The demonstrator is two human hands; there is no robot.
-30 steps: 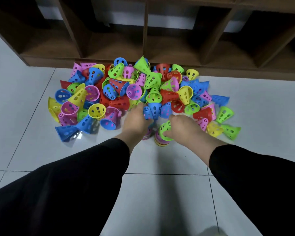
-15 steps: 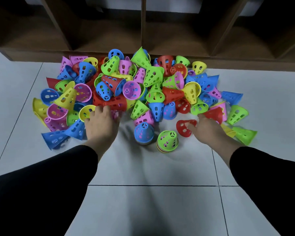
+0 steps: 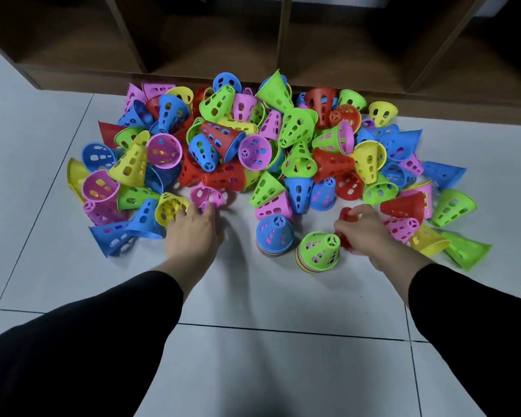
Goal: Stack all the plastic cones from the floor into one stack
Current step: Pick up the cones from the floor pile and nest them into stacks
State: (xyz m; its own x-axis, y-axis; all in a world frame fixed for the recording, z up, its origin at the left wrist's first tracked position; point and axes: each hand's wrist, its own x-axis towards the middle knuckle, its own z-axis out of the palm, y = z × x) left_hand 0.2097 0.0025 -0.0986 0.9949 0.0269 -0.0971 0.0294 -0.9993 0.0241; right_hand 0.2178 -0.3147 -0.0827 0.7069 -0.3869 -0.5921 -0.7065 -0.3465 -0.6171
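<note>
Red cone [image 3: 346, 216] in right hand [image 3: 364, 229] — pink cone [image 3: 205, 195] at left hand [image 3: 193, 233], grip unclear.

The heap of cones [image 3: 268, 152] sprawls across the floor [image 3: 253, 296] in the upper middle of the frame, backed right against the shelf unit [image 3: 283, 40] along the top edge. Below the heap, centre frame, two short stacks stand upright side by side: the left stack [image 3: 274, 236], the right stack [image 3: 319, 251] just beside it. Left hand [image 3: 193, 233] sits at the heap's lower left fringe, right hand [image 3: 364, 230] at the lower right, the stacks between them.
</note>
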